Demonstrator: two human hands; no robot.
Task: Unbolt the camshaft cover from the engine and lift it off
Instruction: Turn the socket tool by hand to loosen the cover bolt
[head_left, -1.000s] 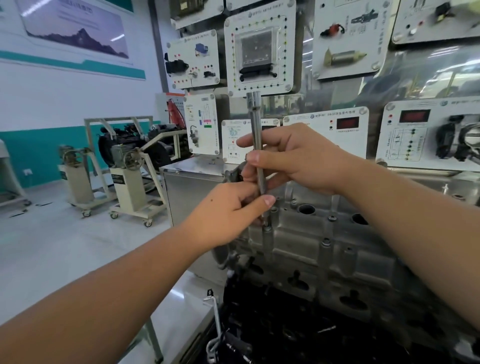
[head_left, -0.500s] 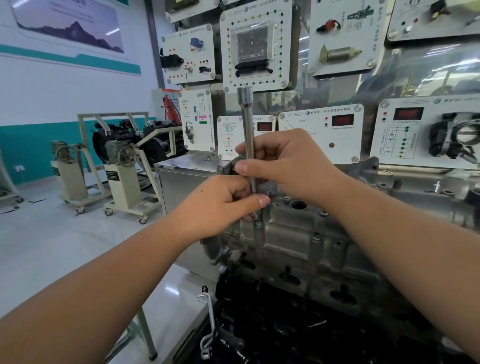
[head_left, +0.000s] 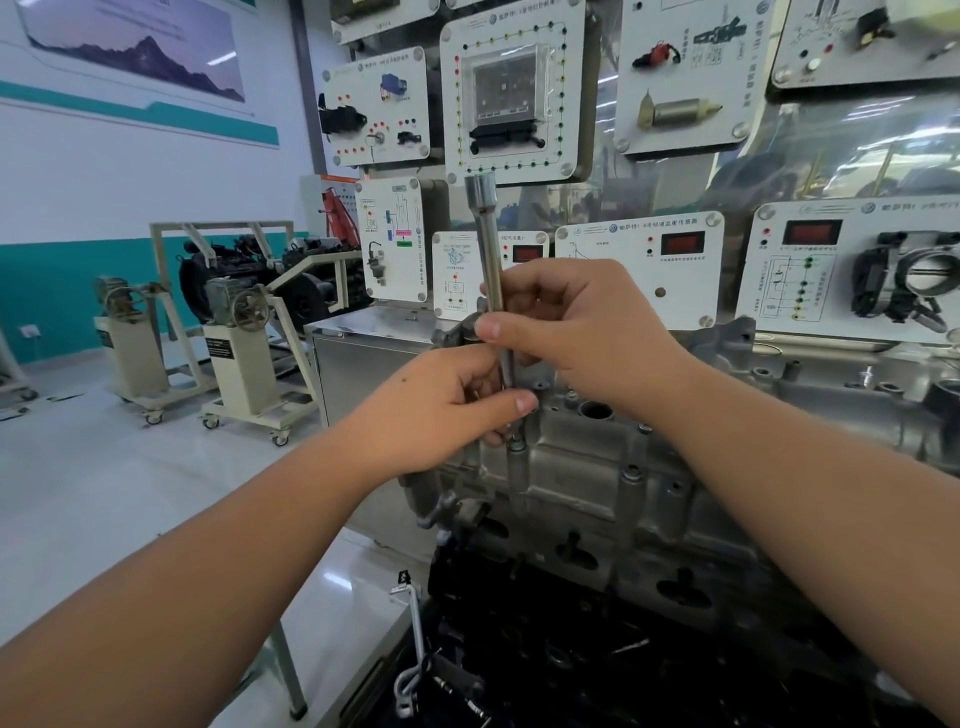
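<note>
**Both hands on the extension bar over the camshaft cover**

My right hand is curled around the middle of the long steel extension bar, thumb pressed against its near side. My left hand pinches the bar lower down, thumb and fingers closed on it just above the bolt that its bottom end meets. The bar stands nearly upright, its square-drive head free at the top. The grey aluminium camshaft cover sits bolted on the engine right below my hands, stretching away to the right. Training panels hang on the far wall; engine stands wait at far left.
</note>
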